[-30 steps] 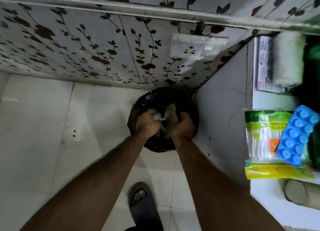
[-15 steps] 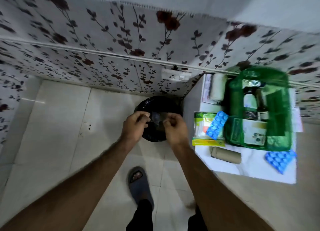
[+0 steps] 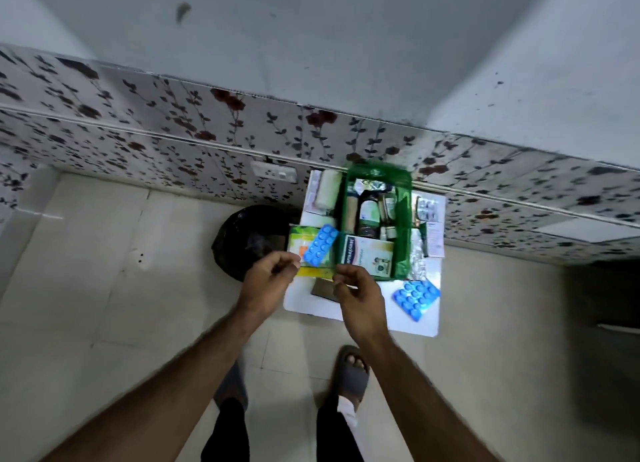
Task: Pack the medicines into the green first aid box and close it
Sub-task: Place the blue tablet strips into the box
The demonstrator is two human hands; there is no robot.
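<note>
Both hands, left [image 3: 268,281] and right [image 3: 358,297], are hovering loosely curled, empty; the light, stiff blue foil blister strip [image 3: 320,246] wants an edge grip

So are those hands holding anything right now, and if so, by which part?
It cannot be told for sure. The left hand and right hand hover with fingers curled near the table's front edge, and no item shows in either.

Dim, flat indoor light, soft motion blur throughout, and wide-angle bending at the edges.
</note>
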